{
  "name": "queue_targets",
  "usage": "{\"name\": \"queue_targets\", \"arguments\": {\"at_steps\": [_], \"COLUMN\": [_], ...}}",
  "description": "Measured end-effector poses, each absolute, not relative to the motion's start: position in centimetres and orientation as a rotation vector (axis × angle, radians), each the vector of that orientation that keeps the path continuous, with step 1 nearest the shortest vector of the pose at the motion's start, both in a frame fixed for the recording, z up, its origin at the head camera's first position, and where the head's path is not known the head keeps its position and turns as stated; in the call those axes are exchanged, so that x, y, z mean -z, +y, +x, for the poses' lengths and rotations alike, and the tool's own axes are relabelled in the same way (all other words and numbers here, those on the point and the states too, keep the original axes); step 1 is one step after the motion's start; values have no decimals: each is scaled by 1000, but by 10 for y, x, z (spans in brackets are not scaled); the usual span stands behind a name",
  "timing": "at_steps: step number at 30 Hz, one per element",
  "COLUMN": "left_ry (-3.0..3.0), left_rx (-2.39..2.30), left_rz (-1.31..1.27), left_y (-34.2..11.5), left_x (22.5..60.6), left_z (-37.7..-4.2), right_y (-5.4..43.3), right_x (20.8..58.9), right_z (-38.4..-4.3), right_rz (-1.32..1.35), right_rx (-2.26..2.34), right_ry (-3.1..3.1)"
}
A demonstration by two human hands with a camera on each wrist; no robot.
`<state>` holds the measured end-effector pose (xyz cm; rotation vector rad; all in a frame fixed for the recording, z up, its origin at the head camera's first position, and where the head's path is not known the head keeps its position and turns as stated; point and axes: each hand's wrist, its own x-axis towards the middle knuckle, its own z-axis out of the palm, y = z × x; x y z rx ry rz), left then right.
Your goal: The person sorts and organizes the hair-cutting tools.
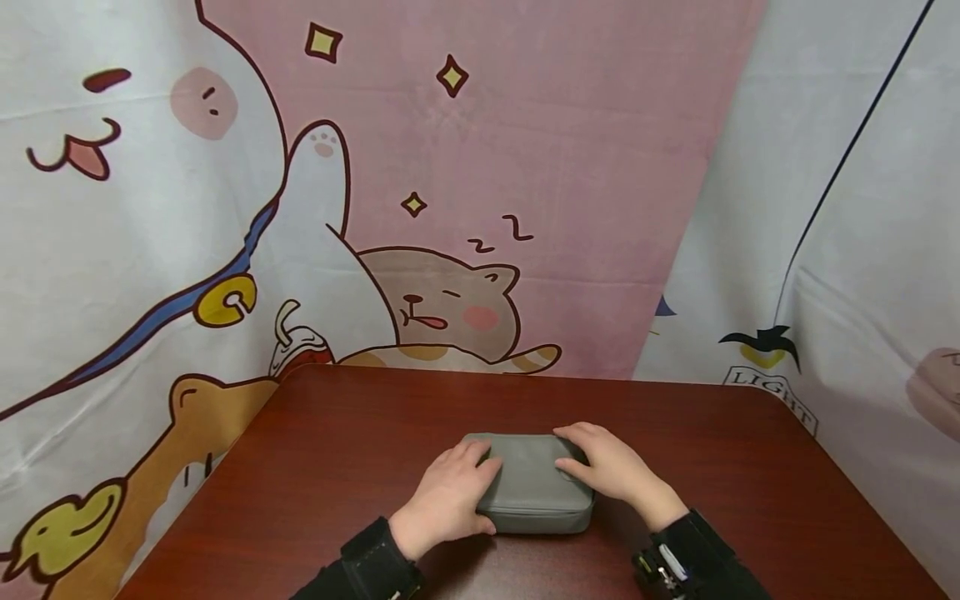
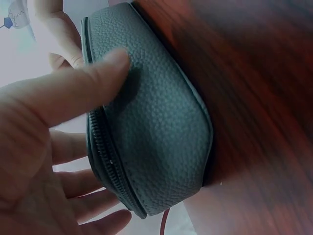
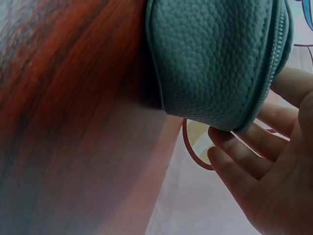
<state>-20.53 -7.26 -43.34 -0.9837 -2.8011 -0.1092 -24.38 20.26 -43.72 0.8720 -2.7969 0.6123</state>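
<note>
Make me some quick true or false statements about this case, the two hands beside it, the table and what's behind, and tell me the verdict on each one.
1. The case lies on the brown table. True.
2. The case is bright red. False: it is grey-green.
3. The left hand and the right hand are on opposite sides of the case. True.
4. The left hand is clear of the case. False: it touches the case at its left side.
5. A zipper runs along the case. True.
6. Behind the table is a plain black backdrop. False: the backdrop is light and pink, with cartoon animals.
</note>
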Motion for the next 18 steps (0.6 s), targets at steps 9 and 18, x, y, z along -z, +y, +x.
{"name": "queue_targets", "arguments": {"at_steps": [9,18], "left_ry": [-2763,-2689], "left_rx": [99,24], "left_rz": [-991,-971], "left_y": [-73,-75], "left_x": [435,437], "left_z": [-210,-227], "right_y": [204,201], "right_x": [437,441], "right_z": [-246,-245], "right_rz": [881,781], "right_rx": [-621,-640], "right_ry": [-2800,-2820]}}
